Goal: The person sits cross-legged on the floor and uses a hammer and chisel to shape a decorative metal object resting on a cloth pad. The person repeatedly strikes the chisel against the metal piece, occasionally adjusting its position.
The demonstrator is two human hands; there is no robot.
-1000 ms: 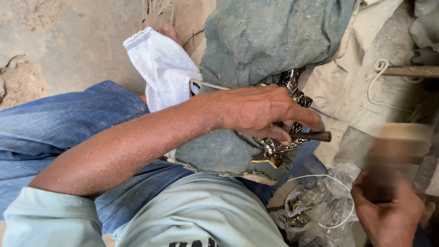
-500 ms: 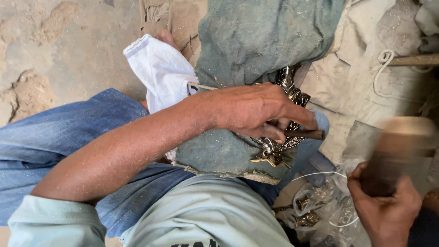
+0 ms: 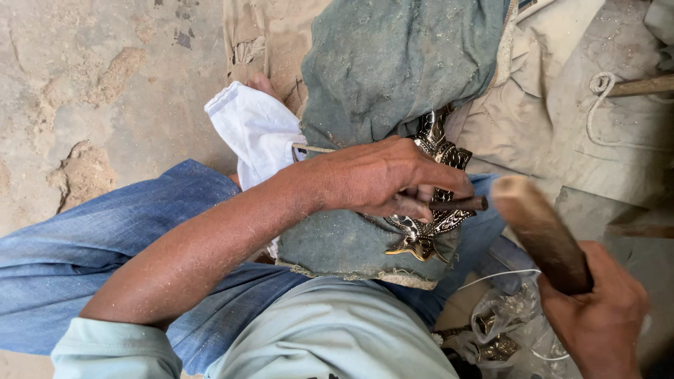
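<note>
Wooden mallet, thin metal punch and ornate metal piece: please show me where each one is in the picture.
wooden mallet (image 3: 537,231): head view, on the middle of its wooden head.
metal punch (image 3: 463,204): head view, on the shaft beyond the fingers.
ornate metal piece (image 3: 420,242): head view, on its lower part on the green cloth.

Your left hand (image 3: 393,179) covers most of the dark metal punch (image 3: 460,204); only its butt end shows. The ornate silver-and-black metal piece (image 3: 428,224) lies half under your fingers and the dusty green cloth (image 3: 393,77). The wooden mallet (image 3: 537,228) blurs at its head. Your right hand (image 3: 597,316) is cut off by the bottom edge.
</note>
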